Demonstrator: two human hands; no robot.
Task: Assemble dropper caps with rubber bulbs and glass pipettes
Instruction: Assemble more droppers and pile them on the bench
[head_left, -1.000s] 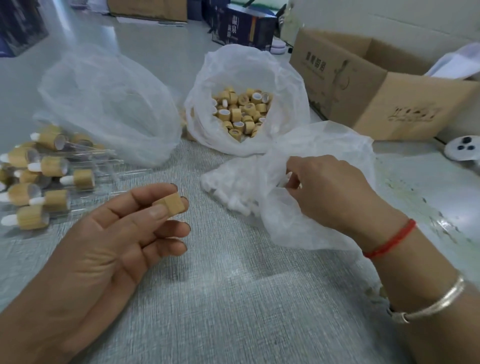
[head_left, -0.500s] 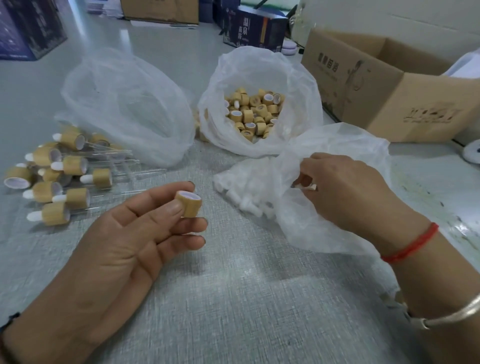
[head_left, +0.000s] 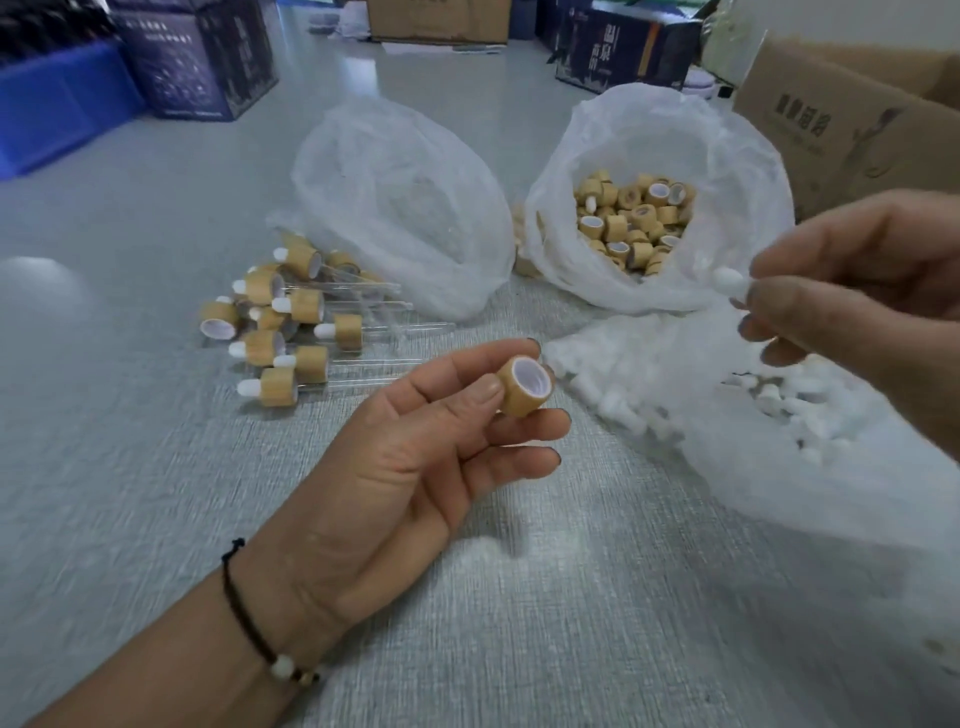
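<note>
1. Far upper left of the frame we've got a blue plastic bin (head_left: 57, 104) with a dark printed carton (head_left: 200, 62) next to it, both sitting on the grey textured tabletop (head_left: 519, 623).
2. Left of centre there's a pile of finished droppers (head_left: 291, 327): bamboo-look collars with white rubber tips, clear glass pipettes pointing off to the right. One loose collar lies in the pile with its white inside showing.
3. Just behind that pile sits a crumpled translucent white plastic bag (head_left: 400, 202); we can't make out what's inside it.
4. Middle of the frame, our left hand (head_left: 415, 467) is palm up, thumb and first fingers pinching a bamboo-coloured round cap with a white liner (head_left: 524, 384). Its open end faces up and to the right. It's lifted off the table.
5. Upper centre-right, a second white plastic bag with its mouth open (head_left: 649, 140) is full of loose bamboo caps (head_left: 631, 223).
6. Lower right of that, a third thin white bag (head_left: 779, 467) holds a heap of small white rubber bulbs (head_left: 613, 384).
7. Right edge, our right hand (head_left: 857, 291) is up in the air, fingertips pinching one small white rubber bulb (head_left: 727, 280), rounded end pointing left. It's blurry, and well apart from the cap.
8. Upper right corner: a brown cardboard box (head_left: 841, 124).
</note>
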